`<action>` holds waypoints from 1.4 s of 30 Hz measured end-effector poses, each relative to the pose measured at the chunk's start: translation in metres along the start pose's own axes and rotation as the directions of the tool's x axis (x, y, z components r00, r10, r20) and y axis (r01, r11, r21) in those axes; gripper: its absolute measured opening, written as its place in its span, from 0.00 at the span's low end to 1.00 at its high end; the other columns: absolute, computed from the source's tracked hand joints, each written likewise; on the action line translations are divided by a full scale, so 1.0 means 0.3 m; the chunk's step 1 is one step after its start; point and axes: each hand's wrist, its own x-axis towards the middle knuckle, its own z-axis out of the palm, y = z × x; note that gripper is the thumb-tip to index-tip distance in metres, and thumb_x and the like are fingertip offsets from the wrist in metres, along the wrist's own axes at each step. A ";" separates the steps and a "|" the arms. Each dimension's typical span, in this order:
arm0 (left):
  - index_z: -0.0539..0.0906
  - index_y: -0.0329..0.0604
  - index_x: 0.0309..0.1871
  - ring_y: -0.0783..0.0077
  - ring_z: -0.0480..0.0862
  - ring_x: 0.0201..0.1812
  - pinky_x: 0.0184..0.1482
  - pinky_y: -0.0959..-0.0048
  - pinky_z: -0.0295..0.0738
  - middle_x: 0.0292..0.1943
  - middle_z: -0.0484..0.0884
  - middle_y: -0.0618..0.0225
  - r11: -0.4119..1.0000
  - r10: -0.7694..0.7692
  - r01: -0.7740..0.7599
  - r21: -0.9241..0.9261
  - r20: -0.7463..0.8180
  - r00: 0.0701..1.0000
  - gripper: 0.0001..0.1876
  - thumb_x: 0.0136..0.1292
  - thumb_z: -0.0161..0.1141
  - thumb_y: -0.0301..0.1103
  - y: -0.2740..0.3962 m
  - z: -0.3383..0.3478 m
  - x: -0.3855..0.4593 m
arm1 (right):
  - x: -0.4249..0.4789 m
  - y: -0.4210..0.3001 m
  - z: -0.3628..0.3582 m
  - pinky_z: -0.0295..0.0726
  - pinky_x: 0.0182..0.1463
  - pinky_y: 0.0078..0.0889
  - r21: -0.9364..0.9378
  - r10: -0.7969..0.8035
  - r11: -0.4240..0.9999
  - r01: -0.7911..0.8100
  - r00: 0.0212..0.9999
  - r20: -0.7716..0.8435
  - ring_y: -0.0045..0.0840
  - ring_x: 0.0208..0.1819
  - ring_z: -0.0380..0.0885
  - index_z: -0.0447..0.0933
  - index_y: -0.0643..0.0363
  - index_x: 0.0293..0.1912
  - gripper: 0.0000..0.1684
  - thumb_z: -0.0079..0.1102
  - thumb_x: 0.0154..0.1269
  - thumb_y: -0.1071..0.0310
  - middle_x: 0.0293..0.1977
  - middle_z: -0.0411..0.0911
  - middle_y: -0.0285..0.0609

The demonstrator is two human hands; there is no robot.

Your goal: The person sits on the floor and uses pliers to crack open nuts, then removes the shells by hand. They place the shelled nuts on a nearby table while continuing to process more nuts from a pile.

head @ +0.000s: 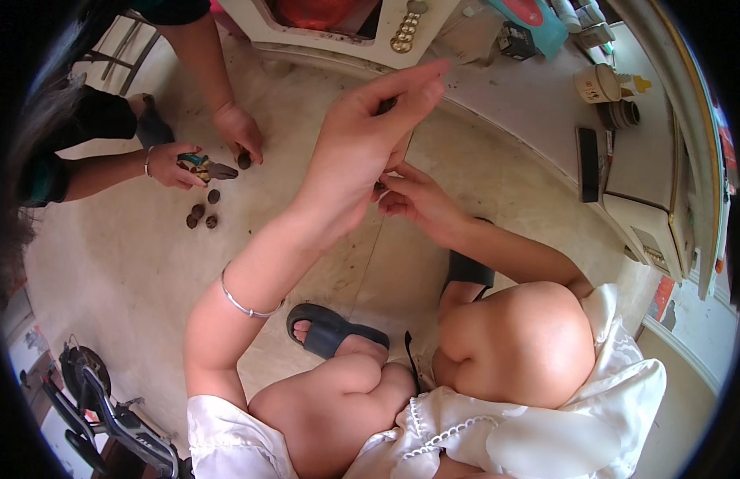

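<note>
My left hand (376,114) is raised in front of me, its fingers curled and a bracelet on the forearm. A dark object (386,106) shows in the gap beside the thumb, mostly hidden by the hand. Just below it, my right hand (423,200) pinches a small dark piece (379,186) between thumb and fingers, close against the left hand's underside. Whether these dark bits are one thing, I cannot tell. Several round, dark brown nuts (197,211) lie on the floor to the left.
At the left, another person's hand (166,164) holds combination pliers (217,170); their other hand (238,132) holds a dark nut (244,160). A white cabinet (322,54) stands ahead. Bottles, a paper tub (596,84) and a black phone-like slab (587,164) line the right. A scooter (106,407) stands lower left.
</note>
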 end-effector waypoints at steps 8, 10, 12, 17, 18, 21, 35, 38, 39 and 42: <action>0.80 0.42 0.56 0.91 0.52 0.21 0.22 0.85 0.45 0.20 0.56 0.87 0.955 0.033 0.075 0.287 -0.355 0.934 0.15 0.67 0.58 0.32 -0.111 -0.135 -0.079 | -0.053 -0.075 0.029 0.76 0.43 0.25 -0.148 -0.445 0.885 0.441 0.895 0.003 0.20 0.43 0.78 0.69 0.58 0.48 0.08 0.51 0.73 0.67 0.41 0.78 0.41; 0.82 0.45 0.53 0.89 0.52 0.21 0.23 0.85 0.45 0.20 0.56 0.86 0.856 0.182 -0.013 0.517 -0.276 0.944 0.15 0.63 0.62 0.29 -0.120 -0.134 -0.127 | -0.056 -0.080 0.043 0.77 0.44 0.25 -0.141 -0.532 0.833 0.535 0.845 0.062 0.20 0.45 0.78 0.69 0.59 0.47 0.07 0.52 0.71 0.71 0.42 0.78 0.41; 0.84 0.46 0.51 0.88 0.52 0.21 0.24 0.84 0.46 0.19 0.57 0.85 0.763 0.258 -0.060 0.643 -0.219 0.941 0.15 0.59 0.65 0.26 -0.112 -0.116 -0.161 | -0.074 -0.076 0.062 0.78 0.46 0.26 -0.118 -0.600 0.784 0.609 0.793 0.106 0.21 0.46 0.77 0.69 0.60 0.48 0.08 0.54 0.70 0.74 0.44 0.77 0.42; 0.85 0.44 0.48 0.85 0.54 0.21 0.23 0.82 0.49 0.20 0.61 0.80 0.628 0.436 -0.194 0.753 -0.135 0.890 0.18 0.51 0.70 0.23 -0.119 -0.075 -0.175 | -0.088 -0.067 0.094 0.78 0.54 0.27 -0.131 -0.659 0.730 0.670 0.742 0.121 0.23 0.50 0.77 0.69 0.62 0.48 0.11 0.54 0.67 0.78 0.51 0.73 0.44; 0.85 0.44 0.47 0.83 0.56 0.20 0.23 0.81 0.52 0.20 0.64 0.77 0.599 0.464 -0.207 0.774 -0.124 0.877 0.18 0.51 0.70 0.23 -0.119 -0.078 -0.176 | -0.092 -0.070 0.095 0.77 0.56 0.27 -0.128 -0.652 0.736 0.665 0.747 0.130 0.24 0.51 0.76 0.69 0.62 0.49 0.11 0.54 0.67 0.79 0.53 0.72 0.44; 0.86 0.45 0.46 0.80 0.61 0.19 0.21 0.79 0.58 0.20 0.70 0.71 0.518 0.533 -0.237 0.822 -0.094 0.841 0.17 0.50 0.70 0.24 -0.120 -0.091 -0.177 | -0.097 -0.068 0.100 0.76 0.58 0.27 -0.015 -0.617 0.778 0.628 0.769 0.165 0.25 0.54 0.75 0.69 0.62 0.48 0.11 0.54 0.67 0.80 0.54 0.72 0.45; 0.84 0.41 0.39 0.81 0.62 0.15 0.17 0.79 0.54 0.17 0.70 0.72 0.108 0.772 -0.453 0.885 0.212 0.599 0.14 0.47 0.73 0.20 -0.183 -0.168 -0.168 | -0.113 -0.084 0.137 0.72 0.62 0.33 -0.008 -0.464 0.883 0.469 0.876 0.128 0.24 0.56 0.72 0.67 0.61 0.54 0.17 0.54 0.66 0.79 0.54 0.70 0.42; 0.84 0.44 0.35 0.73 0.68 0.14 0.17 0.75 0.61 0.17 0.70 0.72 0.059 0.748 -0.384 0.922 0.213 0.629 0.13 0.44 0.73 0.23 -0.175 -0.162 -0.176 | -0.107 -0.085 0.125 0.73 0.58 0.26 0.025 -0.413 0.910 0.414 0.900 0.140 0.22 0.54 0.74 0.68 0.62 0.55 0.16 0.53 0.68 0.78 0.54 0.70 0.41; 0.84 0.44 0.35 0.74 0.68 0.14 0.17 0.75 0.61 0.17 0.71 0.72 0.088 0.744 -0.381 0.920 0.194 0.640 0.13 0.44 0.73 0.22 -0.174 -0.161 -0.175 | -0.105 -0.082 0.124 0.74 0.56 0.23 0.037 -0.402 0.915 0.401 0.903 0.149 0.21 0.54 0.75 0.68 0.62 0.55 0.16 0.52 0.69 0.78 0.54 0.71 0.40; 0.82 0.43 0.37 0.77 0.67 0.14 0.16 0.77 0.61 0.19 0.73 0.73 0.208 0.726 -0.367 0.907 0.109 0.679 0.14 0.45 0.71 0.22 -0.175 -0.148 -0.170 | -0.102 -0.073 0.127 0.74 0.55 0.22 0.032 -0.426 0.904 0.426 0.895 0.134 0.20 0.52 0.75 0.69 0.63 0.54 0.14 0.52 0.69 0.77 0.52 0.72 0.40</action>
